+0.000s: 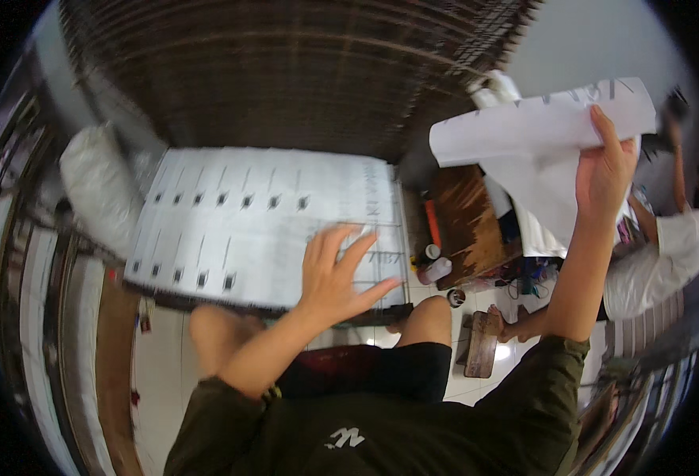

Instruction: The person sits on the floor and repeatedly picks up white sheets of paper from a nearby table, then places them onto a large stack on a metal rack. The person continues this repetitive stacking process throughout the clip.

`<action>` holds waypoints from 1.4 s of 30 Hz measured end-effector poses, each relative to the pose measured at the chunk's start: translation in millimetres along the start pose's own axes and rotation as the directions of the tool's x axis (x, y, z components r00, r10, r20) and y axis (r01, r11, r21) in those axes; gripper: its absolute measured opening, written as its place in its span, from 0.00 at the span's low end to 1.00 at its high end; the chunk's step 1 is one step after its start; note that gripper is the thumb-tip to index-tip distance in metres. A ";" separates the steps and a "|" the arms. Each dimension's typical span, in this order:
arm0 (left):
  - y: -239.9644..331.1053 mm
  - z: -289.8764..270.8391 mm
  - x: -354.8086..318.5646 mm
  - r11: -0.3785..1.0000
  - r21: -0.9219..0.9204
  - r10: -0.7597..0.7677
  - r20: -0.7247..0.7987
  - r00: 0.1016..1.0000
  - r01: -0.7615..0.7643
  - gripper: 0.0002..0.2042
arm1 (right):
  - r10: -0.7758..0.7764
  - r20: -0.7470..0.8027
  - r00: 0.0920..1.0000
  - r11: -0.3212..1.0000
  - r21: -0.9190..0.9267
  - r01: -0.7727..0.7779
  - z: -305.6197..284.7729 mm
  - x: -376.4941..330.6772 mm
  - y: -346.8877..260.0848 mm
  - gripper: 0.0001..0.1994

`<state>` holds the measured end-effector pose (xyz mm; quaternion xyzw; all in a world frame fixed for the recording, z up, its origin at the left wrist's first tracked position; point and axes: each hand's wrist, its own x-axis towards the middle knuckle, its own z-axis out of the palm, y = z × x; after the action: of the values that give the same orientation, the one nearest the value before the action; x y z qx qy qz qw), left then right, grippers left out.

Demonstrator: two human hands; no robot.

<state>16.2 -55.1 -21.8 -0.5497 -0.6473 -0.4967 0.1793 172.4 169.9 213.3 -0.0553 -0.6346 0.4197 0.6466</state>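
Note:
My left hand [338, 274] lies flat, fingers spread, on the near right part of a large white sheet [238, 214] printed with rows of small dark marks. That sheet rests on a wire grid frame [393, 262] in front of my bare knees. My right hand [603, 170] is raised high at the right and grips a big curled white paper sheet [536, 135] by its edge, holding it up in the air.
A brown wooden board [468, 222] with small bottles [435, 270] sits right of the grid. Another person in a white shirt [651, 270] crouches at the far right. A white sack [95, 190] lies at the left. A dark woven wall [286, 71] is behind.

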 end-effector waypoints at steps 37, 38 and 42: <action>-40.5 64.2 -210.9 0.963 -0.178 0.109 0.942 0.316 0.201 0.19 | 0.630 0.523 0.573 0.762 -0.278 -0.584 63.5 -172.2 180.6 0.36; -47.0 68.1 -215.7 0.969 -0.109 0.052 0.967 0.250 0.221 0.20 | 0.647 0.509 0.568 0.740 -0.240 -0.628 46.8 -195.0 208.1 0.37; -54.2 80.1 -211.8 0.970 -0.012 0.014 1.000 -0.007 0.245 0.24 | 0.742 0.376 0.554 0.643 -0.170 -0.746 -20.2 -298.3 305.8 0.39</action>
<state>63.3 -95.6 -246.2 -0.6972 -0.5783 -0.0338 -0.4224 92.5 192.6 -206.2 -0.2251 -0.6708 0.6575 0.2590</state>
